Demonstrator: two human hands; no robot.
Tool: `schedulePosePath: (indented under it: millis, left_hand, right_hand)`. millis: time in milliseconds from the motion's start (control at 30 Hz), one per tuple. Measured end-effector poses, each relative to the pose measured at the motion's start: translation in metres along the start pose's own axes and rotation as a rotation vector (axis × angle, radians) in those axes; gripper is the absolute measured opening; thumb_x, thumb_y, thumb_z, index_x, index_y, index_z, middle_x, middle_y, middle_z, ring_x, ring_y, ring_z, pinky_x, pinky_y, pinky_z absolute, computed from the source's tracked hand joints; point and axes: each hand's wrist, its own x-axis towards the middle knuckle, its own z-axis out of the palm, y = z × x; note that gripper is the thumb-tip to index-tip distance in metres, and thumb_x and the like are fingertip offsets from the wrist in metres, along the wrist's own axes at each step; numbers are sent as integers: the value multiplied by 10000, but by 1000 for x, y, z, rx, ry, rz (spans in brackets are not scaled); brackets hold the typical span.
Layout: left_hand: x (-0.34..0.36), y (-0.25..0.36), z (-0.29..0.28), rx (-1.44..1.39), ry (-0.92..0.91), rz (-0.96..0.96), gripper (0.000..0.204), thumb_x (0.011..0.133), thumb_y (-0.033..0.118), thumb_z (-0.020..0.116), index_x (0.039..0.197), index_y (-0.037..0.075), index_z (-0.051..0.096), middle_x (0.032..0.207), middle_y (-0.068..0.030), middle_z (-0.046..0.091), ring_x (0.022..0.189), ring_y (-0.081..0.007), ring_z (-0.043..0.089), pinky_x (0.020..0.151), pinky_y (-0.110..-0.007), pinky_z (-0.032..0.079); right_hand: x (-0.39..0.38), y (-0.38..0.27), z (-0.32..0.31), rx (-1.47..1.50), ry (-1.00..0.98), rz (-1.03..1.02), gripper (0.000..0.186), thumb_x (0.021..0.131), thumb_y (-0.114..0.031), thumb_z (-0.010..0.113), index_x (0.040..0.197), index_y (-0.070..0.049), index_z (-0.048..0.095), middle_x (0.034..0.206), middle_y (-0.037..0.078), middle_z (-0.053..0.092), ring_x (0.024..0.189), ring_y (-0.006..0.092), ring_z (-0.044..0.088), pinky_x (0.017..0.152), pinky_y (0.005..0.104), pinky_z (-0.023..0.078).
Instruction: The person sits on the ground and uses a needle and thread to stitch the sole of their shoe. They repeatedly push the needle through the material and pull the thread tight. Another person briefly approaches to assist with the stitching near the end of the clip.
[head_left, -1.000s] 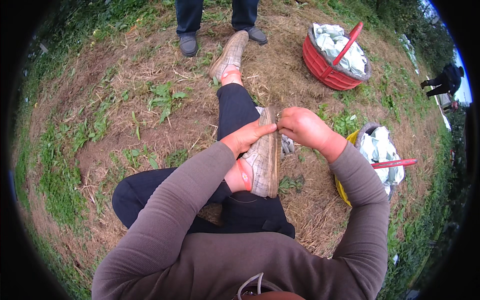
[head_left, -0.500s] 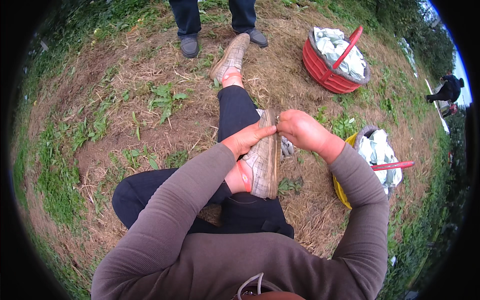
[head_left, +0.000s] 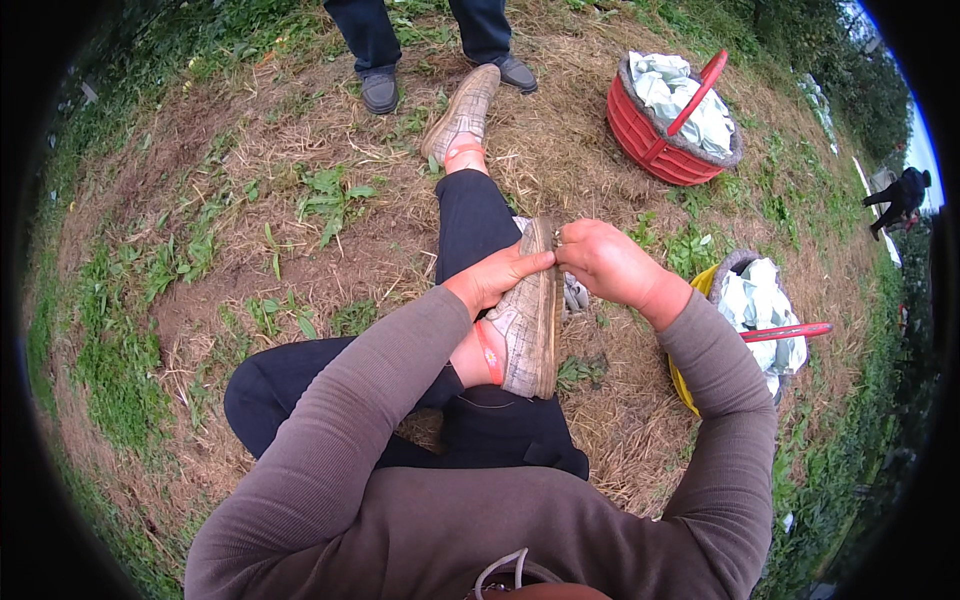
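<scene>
A pale, grid-patterned shoe (head_left: 523, 345) is on my bent leg's foot, which lies sideways across my lap with the sole facing right. My left hand (head_left: 492, 278) is closed round the shoe's upper near the toe, its thumb reaching to the sole. At the sole's edge near the toe, the fingers of my right hand (head_left: 606, 262) are pinched together. What they hold, if anything, is hidden by the hand. Greyish fabric (head_left: 575, 294) shows just below the right hand, behind the shoe. My other shoe (head_left: 468, 108) points ahead on the outstretched leg.
A red basket (head_left: 640, 135) with pale bags stands ahead on the right. Nearer, a yellow basket (head_left: 685, 388) with a red handle (head_left: 790, 331) also holds pale bags. Another person's dark shoes (head_left: 379, 90) stand beyond my foot. Someone in dark clothes (head_left: 903, 197) is far right. Dry grass covers the ground.
My hands and the shoe stay almost in place. The distant person at the far right has shifted posture, and the legs of the person ahead have moved slightly left.
</scene>
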Motion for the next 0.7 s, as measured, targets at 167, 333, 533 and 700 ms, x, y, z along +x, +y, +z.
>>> schedulePosePath:
  millis: [167, 333, 533, 700]
  left_hand:
    - [0, 2, 0, -7, -18, -13, 751, 958, 323, 757, 1558, 94, 367, 1372, -102, 610, 1230, -217, 616, 1037, -397, 525]
    - [-1, 2, 4, 20, 11, 14, 700, 939, 384, 768, 1483, 68, 462, 1307, -98, 637, 1176, -218, 642, 1021, -401, 537]
    - [-3, 2, 5, 53, 15, 39, 669, 958, 396, 743, 1469, 57, 476, 1317, -96, 634, 1185, -213, 636, 1016, -393, 534]
    - [-3, 2, 5, 82, 37, 12, 672, 962, 420, 731, 1464, 49, 483, 1323, -96, 633, 1198, -209, 628, 1018, -384, 529]
  right_hand:
    - [0, -1, 0, 7, 4, -1, 86, 753, -96, 738, 799, -42, 688, 811, 120, 601, 843, 361, 616, 775, 460, 517]
    - [-1, 0, 0, 20, 9, -4, 75, 764, -96, 729, 798, -43, 688, 812, 122, 602, 845, 363, 616, 776, 463, 514]
    - [-1, 1, 0, 14, 13, -16, 77, 775, -92, 729, 819, -45, 686, 813, 120, 597, 833, 362, 611, 761, 466, 507]
    - [-1, 2, -2, -14, 2, -15, 78, 772, -106, 730, 806, -53, 685, 810, 116, 606, 840, 356, 625, 780, 463, 519]
